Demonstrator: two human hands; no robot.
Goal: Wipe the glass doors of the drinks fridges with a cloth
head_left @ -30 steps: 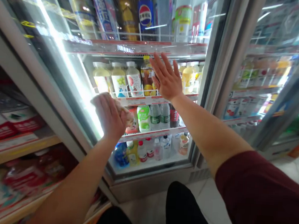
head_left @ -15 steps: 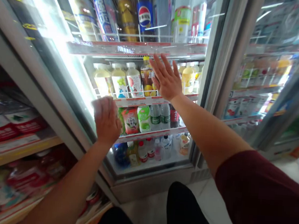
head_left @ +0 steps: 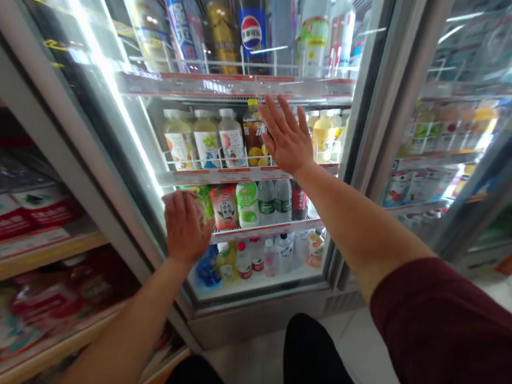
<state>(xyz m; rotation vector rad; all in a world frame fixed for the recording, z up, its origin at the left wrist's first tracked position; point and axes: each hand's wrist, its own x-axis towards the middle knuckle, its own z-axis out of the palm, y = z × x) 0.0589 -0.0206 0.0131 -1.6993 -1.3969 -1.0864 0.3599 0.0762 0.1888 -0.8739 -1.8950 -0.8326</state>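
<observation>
The clear glass door (head_left: 146, 129) of the drinks cooler is framed in grey metal and crossed by white light streaks, with yellow outlines mirrored at its upper left; bottles are seen through it. By the left hand (head_left: 187, 228), near the lower left, a pale cloth (head_left: 201, 207) is mostly covered, its edge blurred; whether it is gripped cannot be told. The right hand (head_left: 286, 138) is held flat at the glass, fingers spread, nothing grasped.

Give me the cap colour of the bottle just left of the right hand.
The cap is yellow, clearest in the head view.
</observation>
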